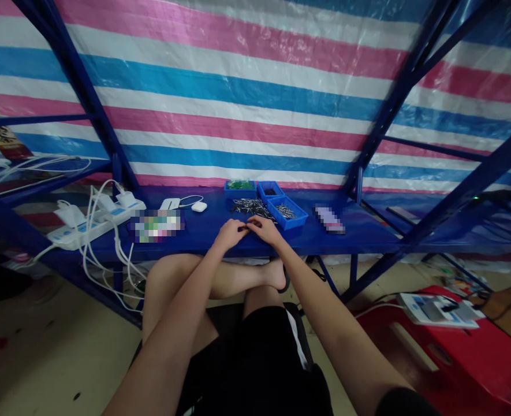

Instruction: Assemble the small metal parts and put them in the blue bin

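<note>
My left hand (232,232) and my right hand (264,229) meet at the front edge of the blue shelf (207,237). The fingers of both are bent together around something small and dark that I cannot make out. Just beyond them lies a loose pile of thin black and silver pieces (250,207). Right of the pile is a blue bin with silver pieces (286,212). Behind stand a smaller blue bin with dark pieces (271,190) and a blue bin with green pieces (240,188).
A blurred-out phone (329,219) lies to the right, another device (157,225) to the left. Near that are a white case (199,206) and a power strip (97,224) with hanging cables. Blue metal posts slant on both sides. A red stool (467,352) stands lower right.
</note>
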Tool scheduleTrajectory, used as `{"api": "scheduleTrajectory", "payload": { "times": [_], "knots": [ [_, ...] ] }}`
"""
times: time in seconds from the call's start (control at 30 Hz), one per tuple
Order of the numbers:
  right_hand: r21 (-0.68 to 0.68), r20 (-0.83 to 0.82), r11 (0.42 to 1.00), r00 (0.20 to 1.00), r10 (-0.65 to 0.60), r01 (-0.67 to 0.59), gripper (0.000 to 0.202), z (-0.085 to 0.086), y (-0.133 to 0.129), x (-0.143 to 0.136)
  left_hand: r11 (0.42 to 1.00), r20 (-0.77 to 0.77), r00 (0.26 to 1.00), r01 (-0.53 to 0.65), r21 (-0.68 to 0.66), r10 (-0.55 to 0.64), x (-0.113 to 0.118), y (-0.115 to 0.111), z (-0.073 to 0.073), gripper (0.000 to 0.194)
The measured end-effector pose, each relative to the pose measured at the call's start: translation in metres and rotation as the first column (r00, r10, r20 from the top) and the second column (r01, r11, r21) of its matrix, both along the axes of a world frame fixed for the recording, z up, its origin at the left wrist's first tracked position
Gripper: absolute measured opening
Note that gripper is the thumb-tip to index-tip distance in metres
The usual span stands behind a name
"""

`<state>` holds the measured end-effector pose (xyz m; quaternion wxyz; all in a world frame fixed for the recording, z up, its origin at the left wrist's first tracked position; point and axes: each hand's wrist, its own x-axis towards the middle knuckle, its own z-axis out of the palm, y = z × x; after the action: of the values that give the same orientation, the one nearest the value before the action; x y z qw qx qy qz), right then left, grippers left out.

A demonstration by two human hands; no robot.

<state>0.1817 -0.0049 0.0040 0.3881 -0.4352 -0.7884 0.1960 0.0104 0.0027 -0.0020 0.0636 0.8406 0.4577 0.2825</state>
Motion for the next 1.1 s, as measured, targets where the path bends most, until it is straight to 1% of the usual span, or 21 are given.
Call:
{"api": "scheduleTrajectory", "payload": {
  "times": [0.13,0.23,0.3,0.4,0.5,0.67,0.87,1.1],
  "knots": [
    [0.006,-0.008,1.0,1.0,0.026,-0.026,0.022,-0.0002,0.0013,0.0,1.0,-0.029,1.0,-0.003,0.011,0.003,0.0,0.0017,-0.002,0.025],
    [0.008,-0.035,1.0,0.999,0.016,-0.015,0.02,0.0005,0.0009,-0.0005,1.0,0.008,1.0,0.0,-0.005,0.0,0.0004,0.0015,-0.0016,0.025],
    [0.008,-0.061,1.0,0.998,-0.027,0.027,0.018,0.0012,0.0002,-0.0006,0.999,0.081,0.997,-0.005,-0.035,0.008,0.0009,0.0007,-0.0005,0.024],
    [0.004,-0.081,0.996,0.993,-0.088,0.088,0.019,0.0023,-0.0009,-0.0001,0.997,0.232,0.972,-0.023,-0.076,0.04,0.0016,-0.001,0.0018,0.025],
    [0.001,-0.059,0.997,0.995,-0.08,0.08,0.02,0.003,-0.0014,0.0004,0.997,0.311,0.949,-0.025,-0.075,0.047,0.0014,-0.0026,0.0037,0.027],
    [0.017,-0.001,0.998,0.998,-0.056,0.056,0.021,0.0015,-0.0008,0.0002,0.996,0.328,0.943,-0.031,-0.081,0.056,0.0004,-0.0035,0.0053,0.026],
    [0.016,0.04,0.997,0.996,-0.077,0.076,0.022,-0.0002,0.0004,-0.0003,0.99,0.354,0.931,-0.041,-0.133,0.086,0.001,-0.0036,0.0054,0.023],
    [0.031,0.051,0.997,0.996,-0.068,0.067,0.022,-0.0018,0.0018,0.0003,0.99,0.368,0.926,-0.031,-0.14,0.081,0.0004,-0.0042,0.0064,0.024]
  ]
}}
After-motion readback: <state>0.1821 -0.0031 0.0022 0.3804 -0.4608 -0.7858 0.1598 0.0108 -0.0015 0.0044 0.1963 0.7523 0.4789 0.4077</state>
